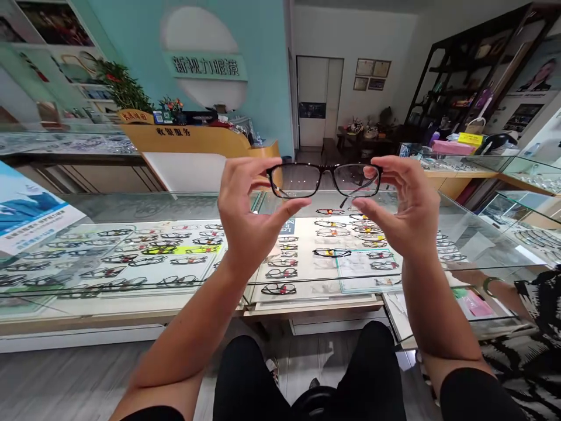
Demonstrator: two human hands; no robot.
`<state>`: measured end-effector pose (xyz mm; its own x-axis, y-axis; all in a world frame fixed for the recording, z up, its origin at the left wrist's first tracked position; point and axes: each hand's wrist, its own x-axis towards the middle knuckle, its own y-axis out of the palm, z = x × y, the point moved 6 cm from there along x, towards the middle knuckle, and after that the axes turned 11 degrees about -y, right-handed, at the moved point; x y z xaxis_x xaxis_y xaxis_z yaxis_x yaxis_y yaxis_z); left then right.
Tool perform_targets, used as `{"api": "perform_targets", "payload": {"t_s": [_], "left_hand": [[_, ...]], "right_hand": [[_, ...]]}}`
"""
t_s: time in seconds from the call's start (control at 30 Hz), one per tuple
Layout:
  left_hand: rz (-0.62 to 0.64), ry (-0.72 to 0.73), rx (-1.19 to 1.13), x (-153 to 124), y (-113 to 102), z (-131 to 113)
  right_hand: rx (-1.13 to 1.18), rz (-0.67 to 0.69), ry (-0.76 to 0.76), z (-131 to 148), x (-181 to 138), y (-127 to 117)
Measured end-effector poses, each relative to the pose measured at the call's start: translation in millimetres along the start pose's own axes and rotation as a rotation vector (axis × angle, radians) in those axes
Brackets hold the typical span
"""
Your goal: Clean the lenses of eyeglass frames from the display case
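A pair of black-framed eyeglasses with grey-tinted lenses is held up level in front of me, above the glass counter. My left hand pinches its left end, with the fingers at the top corner and the thumb stretched below the lens. At the opposite end, my right hand grips the right corner in much the same way. One temple arm shows behind the right lens, pointing back and down toward the middle.
Below lies a glass display case with rows of eyeglasses inside. A blue-and-white sign stands at left. On the right, a person in a black-and-white patterned garment rests an arm by the counter. Behind is a yellow-and-white reception desk.
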<state>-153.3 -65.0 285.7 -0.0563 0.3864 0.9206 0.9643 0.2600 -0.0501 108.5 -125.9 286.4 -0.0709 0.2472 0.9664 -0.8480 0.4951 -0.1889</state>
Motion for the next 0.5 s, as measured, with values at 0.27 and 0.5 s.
{"api": "perform_targets", "payload": {"t_s": [0.27,0.5], "left_hand": [[-0.039,-0.139,-0.140,10,-9,-26],[-0.085,-0.268,-0.232,1,-19,-55]], "right_hand": [[0.063,-0.053,-0.052,42,27,-17],[0.174,-0.184,0.145,53,13,-18]]}}
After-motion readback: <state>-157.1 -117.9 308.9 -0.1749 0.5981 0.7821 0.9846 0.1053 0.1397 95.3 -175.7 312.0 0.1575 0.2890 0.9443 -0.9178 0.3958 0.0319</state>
